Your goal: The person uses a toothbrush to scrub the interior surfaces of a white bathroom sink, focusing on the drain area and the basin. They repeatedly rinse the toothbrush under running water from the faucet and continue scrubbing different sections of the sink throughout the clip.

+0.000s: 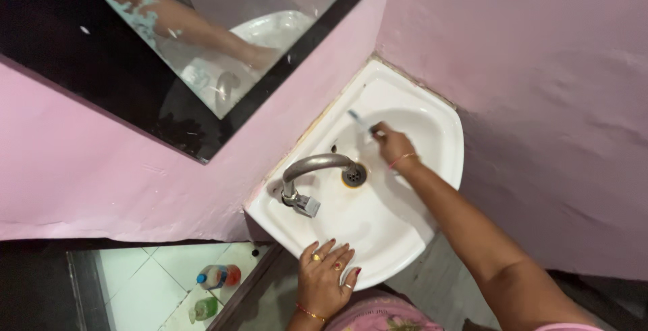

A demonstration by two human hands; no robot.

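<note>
White corner sink [432, 189] between pink walls [540, 67], under a mirror [223, 27]

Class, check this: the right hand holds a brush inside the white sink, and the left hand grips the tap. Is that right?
Not quite. In the head view the left hand rests on the sink rim, apart from the tap. The right hand does hold the brush inside the sink.

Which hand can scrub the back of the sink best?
Probably the right hand. It already holds the brush inside the sink, near the back of the bowl. The left hand lies flat on the front rim, away from the brush.
</note>
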